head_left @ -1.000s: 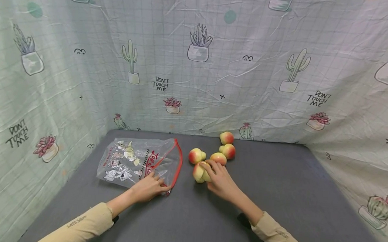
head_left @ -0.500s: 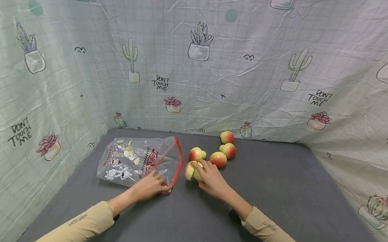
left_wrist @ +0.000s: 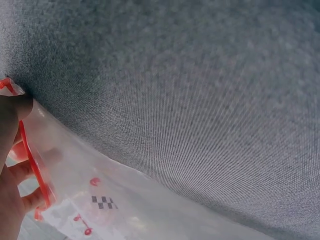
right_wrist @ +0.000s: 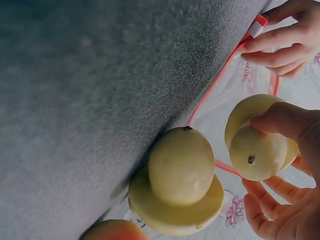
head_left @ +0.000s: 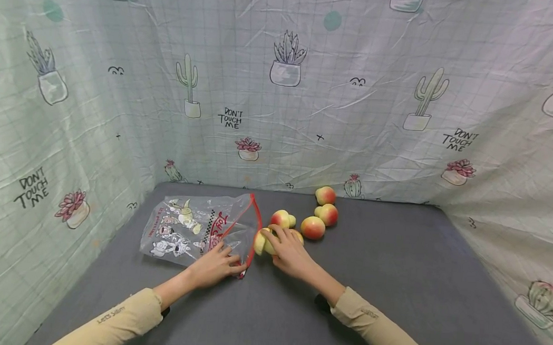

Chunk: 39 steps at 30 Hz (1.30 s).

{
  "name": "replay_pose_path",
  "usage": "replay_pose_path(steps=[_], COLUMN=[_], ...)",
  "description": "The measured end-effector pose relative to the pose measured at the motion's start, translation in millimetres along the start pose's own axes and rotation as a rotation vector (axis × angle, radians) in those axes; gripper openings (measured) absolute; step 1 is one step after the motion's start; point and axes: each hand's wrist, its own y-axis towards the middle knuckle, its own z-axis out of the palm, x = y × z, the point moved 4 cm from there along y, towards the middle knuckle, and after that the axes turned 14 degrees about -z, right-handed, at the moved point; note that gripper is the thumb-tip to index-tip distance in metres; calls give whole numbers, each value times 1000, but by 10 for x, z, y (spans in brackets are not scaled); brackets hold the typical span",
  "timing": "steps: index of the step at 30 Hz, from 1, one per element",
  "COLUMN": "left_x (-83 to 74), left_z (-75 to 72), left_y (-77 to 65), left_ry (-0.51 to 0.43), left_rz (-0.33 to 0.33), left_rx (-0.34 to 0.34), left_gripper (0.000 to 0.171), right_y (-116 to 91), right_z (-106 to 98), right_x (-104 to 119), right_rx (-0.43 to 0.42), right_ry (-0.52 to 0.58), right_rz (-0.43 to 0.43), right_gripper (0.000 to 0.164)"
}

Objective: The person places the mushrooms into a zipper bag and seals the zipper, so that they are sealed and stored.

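In the head view a clear plastic zip bag [head_left: 185, 227] with cartoon print and a red zip edge lies flat at left, its mouth parted toward the right. My left hand [head_left: 212, 266] grips the near corner of that mouth; the left wrist view shows its fingers at the red edge [left_wrist: 34, 165]. My right hand [head_left: 292, 255] holds a yellow two-lobed, gourd-shaped fruit [head_left: 261, 241] right at the bag's mouth. The right wrist view shows the thumb on the smaller lobe of the held fruit [right_wrist: 260, 150] and fingers below. Another such fruit [right_wrist: 180, 170] stands beside it.
Behind my right hand, several more yellow-and-red fruits [head_left: 313, 227] lie on the dark grey table [head_left: 383, 284]. A light cloth [head_left: 337, 107] printed with cacti hangs along the back and both sides.
My right hand has moved left with the held fruit, from beside the other fruits to the bag's red edge. The left hand stays at the mouth of the bag.
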Motion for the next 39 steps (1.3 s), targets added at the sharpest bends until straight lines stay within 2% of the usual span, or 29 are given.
replay_pose_path(steps=[7, 17, 23, 29, 39], left_x=[-14, -8, -11, -33, -44], left_z=[-14, -12, 0, 12, 5], left_y=[19, 19, 26, 38, 31], left_ry=[-4, 36, 39, 24, 36], left_rz=[-7, -4, 6, 7, 15], left_rx=[35, 101, 98, 105, 77], left_gripper=[37, 38, 38, 38, 37], right_y=[96, 261, 363, 443, 517], right_z=[62, 214, 284, 345, 424], right_x=[6, 56, 53, 72, 57], right_rx=[18, 107, 170, 195, 241], right_ry=[9, -35, -44, -64, -78], right_rz=[30, 56, 54, 37, 31], right_gripper=[69, 63, 58, 55, 57])
